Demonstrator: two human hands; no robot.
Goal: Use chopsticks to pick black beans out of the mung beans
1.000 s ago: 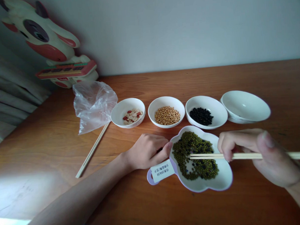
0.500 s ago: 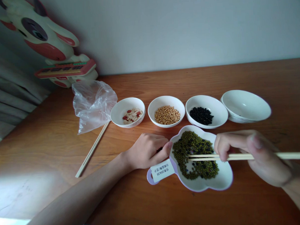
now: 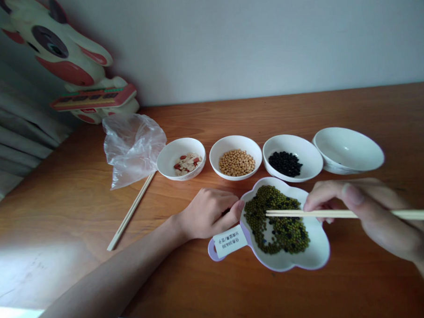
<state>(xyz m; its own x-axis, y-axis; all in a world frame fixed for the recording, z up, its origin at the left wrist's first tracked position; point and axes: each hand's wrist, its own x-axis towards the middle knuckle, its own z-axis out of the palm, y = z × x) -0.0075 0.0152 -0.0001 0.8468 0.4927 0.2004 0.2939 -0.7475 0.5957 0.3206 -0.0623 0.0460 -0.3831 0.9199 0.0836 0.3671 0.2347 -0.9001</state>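
Gripping tray (image 3: 318, 243) by rim (image 3: 280, 270), left fingers (image 3: 230, 217), right fingers (image 3: 319, 195) clasping chopsticks (image 3: 286, 213), bowls (image 3: 310, 157) just beyond

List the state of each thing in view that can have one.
Scalloped dish: partly filled with mixed beans
Leftmost bowl: partly filled with pale and reddish pieces
Second bowl: partly filled with tan beans
Third bowl: partly filled with black beans
Rightmost bowl: upright, uncovered
Plastic bag: crumpled
Loose chopsticks: lying side by side
Held chopsticks: tips close together
Right hand: gripping those chopsticks
Left hand: touching the dish
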